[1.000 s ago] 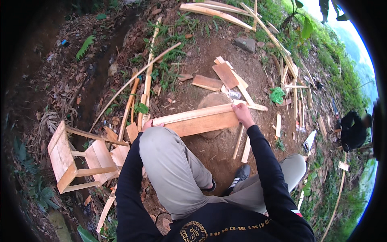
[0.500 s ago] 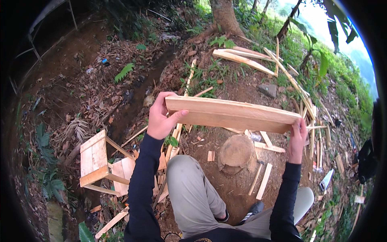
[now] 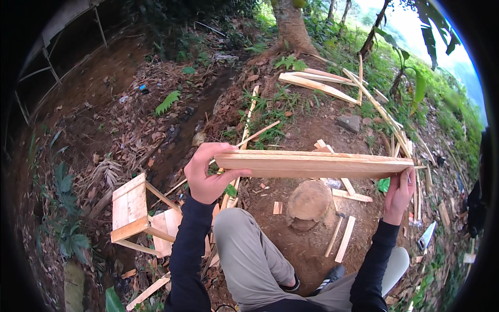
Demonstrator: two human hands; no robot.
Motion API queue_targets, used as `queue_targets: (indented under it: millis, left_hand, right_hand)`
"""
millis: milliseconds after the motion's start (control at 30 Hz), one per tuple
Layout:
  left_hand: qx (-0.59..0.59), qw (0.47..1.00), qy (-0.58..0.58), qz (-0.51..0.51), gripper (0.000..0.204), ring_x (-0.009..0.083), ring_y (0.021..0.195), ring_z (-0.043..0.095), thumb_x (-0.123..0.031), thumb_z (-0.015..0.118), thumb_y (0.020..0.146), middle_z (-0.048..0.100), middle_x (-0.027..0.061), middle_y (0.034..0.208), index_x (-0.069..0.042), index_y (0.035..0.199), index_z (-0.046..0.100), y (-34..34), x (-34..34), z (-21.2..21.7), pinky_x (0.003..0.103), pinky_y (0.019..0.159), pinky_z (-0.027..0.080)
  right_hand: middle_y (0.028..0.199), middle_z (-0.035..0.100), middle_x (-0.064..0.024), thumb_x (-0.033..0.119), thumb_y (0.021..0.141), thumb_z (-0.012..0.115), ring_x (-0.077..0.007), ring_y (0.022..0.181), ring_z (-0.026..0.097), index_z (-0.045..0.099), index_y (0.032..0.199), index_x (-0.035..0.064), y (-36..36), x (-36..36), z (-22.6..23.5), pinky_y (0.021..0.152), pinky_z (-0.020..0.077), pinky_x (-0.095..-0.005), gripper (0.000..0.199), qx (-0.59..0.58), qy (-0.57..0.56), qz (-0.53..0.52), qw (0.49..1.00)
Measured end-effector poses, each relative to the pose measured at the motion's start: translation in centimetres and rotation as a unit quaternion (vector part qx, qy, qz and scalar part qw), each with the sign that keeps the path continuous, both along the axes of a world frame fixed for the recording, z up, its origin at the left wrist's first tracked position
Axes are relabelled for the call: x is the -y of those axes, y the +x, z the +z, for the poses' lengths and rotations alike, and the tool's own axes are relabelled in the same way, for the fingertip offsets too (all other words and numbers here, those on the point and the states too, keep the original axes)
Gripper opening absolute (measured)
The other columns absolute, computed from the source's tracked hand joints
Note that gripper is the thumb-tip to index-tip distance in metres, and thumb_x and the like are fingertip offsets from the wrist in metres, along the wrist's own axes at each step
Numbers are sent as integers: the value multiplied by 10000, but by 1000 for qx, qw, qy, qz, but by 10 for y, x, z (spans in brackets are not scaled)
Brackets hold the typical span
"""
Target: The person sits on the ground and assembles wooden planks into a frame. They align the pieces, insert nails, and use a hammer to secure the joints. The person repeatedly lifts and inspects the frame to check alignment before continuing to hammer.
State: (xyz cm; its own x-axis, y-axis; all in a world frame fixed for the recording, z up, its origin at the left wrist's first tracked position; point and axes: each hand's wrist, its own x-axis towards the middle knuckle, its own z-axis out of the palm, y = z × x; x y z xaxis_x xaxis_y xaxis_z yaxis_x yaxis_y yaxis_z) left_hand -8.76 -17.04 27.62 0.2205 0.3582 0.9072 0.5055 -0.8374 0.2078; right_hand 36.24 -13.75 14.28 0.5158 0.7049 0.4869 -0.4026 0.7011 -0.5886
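Between my two hands a pale wooden board (image 3: 312,165) is held up crosswise, nearly level, with one long edge facing me. My left hand (image 3: 205,174) is closed on its left end, fingers above and behind, thumb along the lower face. At the right end, my right hand (image 3: 399,195) pinches the lower corner; part of its fingers is hidden behind the wood. Beneath and beyond the board stands a round tree stump (image 3: 310,204). A hammer (image 3: 334,235) and a short wooden slat (image 3: 345,239) lie side by side on the dirt right of the stump.
A small wooden chair-like frame (image 3: 130,208) sits at the left beside scattered offcuts. Long wooden strips (image 3: 322,88) lie on the slope ahead. A handsaw (image 3: 427,235) rests at the right. A tree trunk (image 3: 292,28) and a grey stone (image 3: 349,122) stand farther off.
The board has come down slightly and tilted, so its broad face shows less and its right end sits farther right. Both hands keep their hold.
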Motion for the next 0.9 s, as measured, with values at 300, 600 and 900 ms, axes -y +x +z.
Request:
queue_targets:
  millis: [300,600,900]
  left_hand:
    - [-73,996,49,31,708,209,886,658,-102,943,554,635,137,1007,-22,1130,539,3,11,13,302,757,557]
    - [151,975,-160,-25,598,185,1056,570,-136,728,848,490,91,1282,10,1339,420,55,9,7,326,958,440]
    - [180,976,-124,-15,421,121,886,584,-365,721,892,624,50,963,15,1029,603,43,16,10,262,802,460]
  right_hand:
    - [1194,622,-98,74,1004,507,-182,1075,596,560,1249,-5,5,-15,-20,927,474,-332,263,-37,-22,37,998]
    - [1032,638,-37,109,1004,546,-94,969,573,610,1143,-35,-15,-1,9,869,454,-248,211,-57,-12,26,998]
    - [1135,640,-88,55,985,546,-170,1056,605,569,1217,-37,-3,-13,-21,925,484,-314,251,-78,-15,7,997]
